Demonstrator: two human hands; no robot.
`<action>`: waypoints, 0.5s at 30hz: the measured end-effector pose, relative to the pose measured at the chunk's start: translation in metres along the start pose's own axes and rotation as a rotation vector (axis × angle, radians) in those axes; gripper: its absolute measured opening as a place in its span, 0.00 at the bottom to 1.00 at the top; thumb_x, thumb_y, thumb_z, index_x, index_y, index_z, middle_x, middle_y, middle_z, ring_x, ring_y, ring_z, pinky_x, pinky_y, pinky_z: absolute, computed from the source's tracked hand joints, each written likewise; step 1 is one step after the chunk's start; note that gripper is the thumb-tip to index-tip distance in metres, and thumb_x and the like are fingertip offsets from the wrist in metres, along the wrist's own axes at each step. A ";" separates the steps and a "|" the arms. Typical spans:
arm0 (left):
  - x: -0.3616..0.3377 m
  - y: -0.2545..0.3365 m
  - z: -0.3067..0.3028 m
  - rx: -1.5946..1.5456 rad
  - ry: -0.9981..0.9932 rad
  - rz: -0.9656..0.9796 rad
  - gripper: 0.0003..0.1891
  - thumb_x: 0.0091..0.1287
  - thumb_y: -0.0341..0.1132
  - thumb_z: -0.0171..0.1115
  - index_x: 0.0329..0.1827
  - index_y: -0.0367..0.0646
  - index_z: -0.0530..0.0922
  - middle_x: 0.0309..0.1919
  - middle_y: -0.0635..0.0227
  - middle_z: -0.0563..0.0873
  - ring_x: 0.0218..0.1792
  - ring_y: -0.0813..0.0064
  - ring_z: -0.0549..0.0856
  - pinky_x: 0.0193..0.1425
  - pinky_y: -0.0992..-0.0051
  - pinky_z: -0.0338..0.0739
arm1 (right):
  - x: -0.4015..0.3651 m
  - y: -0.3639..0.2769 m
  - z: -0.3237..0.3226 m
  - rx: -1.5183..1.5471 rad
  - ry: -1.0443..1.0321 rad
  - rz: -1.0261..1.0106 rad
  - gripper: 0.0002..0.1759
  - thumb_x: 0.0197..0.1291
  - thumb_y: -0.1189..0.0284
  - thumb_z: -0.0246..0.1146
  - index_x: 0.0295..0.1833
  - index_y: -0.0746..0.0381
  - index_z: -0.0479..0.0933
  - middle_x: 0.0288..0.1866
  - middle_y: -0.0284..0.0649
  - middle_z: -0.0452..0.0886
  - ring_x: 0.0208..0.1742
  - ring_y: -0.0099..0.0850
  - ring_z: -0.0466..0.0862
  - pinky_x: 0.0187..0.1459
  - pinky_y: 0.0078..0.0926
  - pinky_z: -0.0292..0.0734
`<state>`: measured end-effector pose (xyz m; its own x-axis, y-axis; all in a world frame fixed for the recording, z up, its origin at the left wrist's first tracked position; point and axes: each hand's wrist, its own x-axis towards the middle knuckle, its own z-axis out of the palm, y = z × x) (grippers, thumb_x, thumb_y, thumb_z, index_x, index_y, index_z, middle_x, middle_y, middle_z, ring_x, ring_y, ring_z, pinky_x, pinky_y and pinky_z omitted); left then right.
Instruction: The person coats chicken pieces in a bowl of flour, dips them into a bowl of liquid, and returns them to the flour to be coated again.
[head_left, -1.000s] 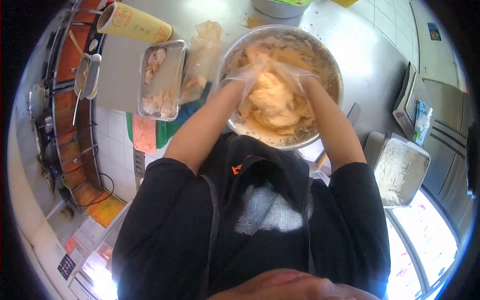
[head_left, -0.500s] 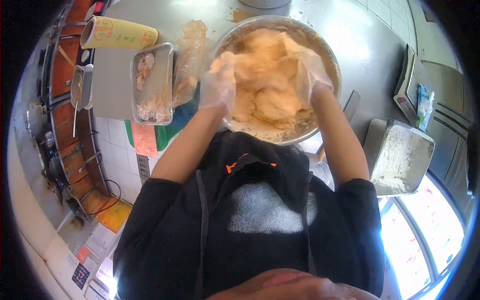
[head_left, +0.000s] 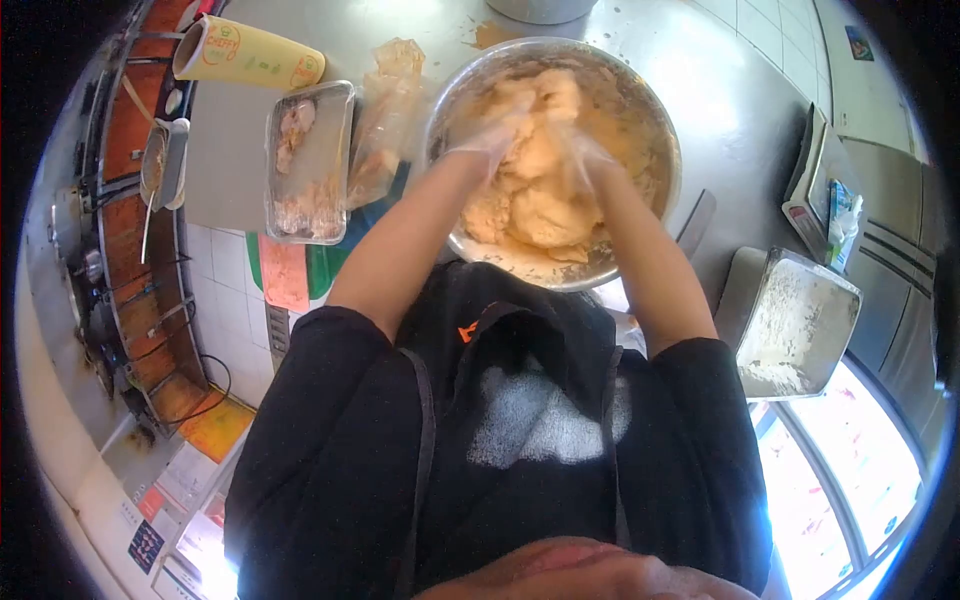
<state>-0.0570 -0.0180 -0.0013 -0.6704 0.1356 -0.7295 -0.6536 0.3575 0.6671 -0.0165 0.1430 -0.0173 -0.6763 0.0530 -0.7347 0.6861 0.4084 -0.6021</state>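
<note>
A big steel bowl [head_left: 668, 120] holds a mound of orange, batter-coated meat pieces [head_left: 548, 212], with wet batter around the inner wall. Both my hands are inside it in clear plastic gloves. My left hand [head_left: 497, 135] presses into the left side of the mound, and my right hand [head_left: 582, 152] is at the right side, facing it. Coated pieces bulge up between the two hands. Motion blur and batter hide the fingers, so their grip cannot be made out.
Left of the bowl lie a clear plastic bag [head_left: 385, 120], a clear tray [head_left: 310, 165] with pieces of raw meat, and a yellow paper bucket [head_left: 250, 55] on its side. A knife blade [head_left: 697, 222] and a floury metal pan [head_left: 800, 320] are to the right. Another pot [head_left: 540, 8] stands behind.
Both hands have moved inward from the bowl's sides and deeper into the coated pieces, closer to each other. The mound between them has shifted.
</note>
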 end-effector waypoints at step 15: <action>0.016 -0.021 -0.046 1.083 -0.059 0.497 0.43 0.72 0.69 0.43 0.54 0.30 0.83 0.60 0.46 0.83 0.64 0.49 0.80 0.69 0.61 0.71 | -0.029 0.030 -0.049 0.551 0.086 -0.051 0.24 0.75 0.57 0.53 0.63 0.64 0.76 0.60 0.47 0.81 0.63 0.38 0.80 0.70 0.35 0.70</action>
<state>-0.0702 -0.0661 -0.0204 -0.7302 0.5119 -0.4524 0.3283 0.8437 0.4247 0.0106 0.1985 0.0010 -0.7162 0.1296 -0.6857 0.6745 -0.1233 -0.7279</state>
